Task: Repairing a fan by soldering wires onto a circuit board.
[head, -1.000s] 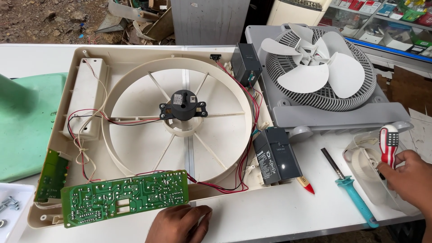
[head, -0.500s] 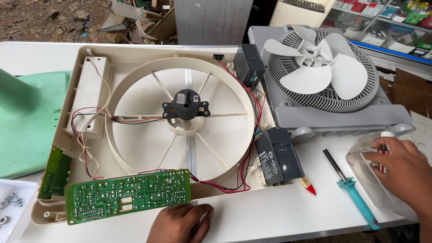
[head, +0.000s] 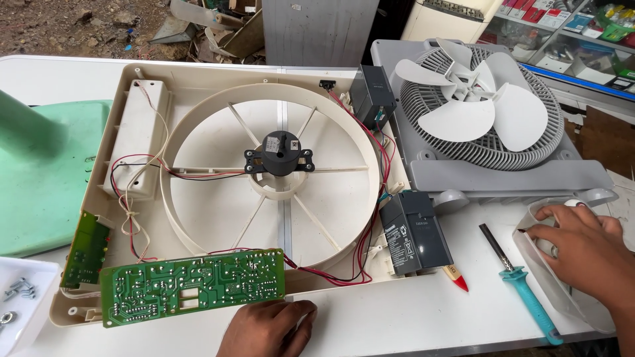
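Right hand (head: pixel 582 241) had dropped into the clear tray (head: pixel 529 248), red-handled tool gone from view.
Its grip couldn't be told; left hand (head: pixel 268 328) rested flat, holding nothing, below the green circuit board (head: pixel 192 285).

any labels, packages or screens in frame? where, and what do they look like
Black battery block, right of the cream housing: white label markings on top.
Second black block, housing's top right corner: pale label on its side.
Motor hub, ring centre: small white sticker.
Coloured packages, shelves top right.
No screens.
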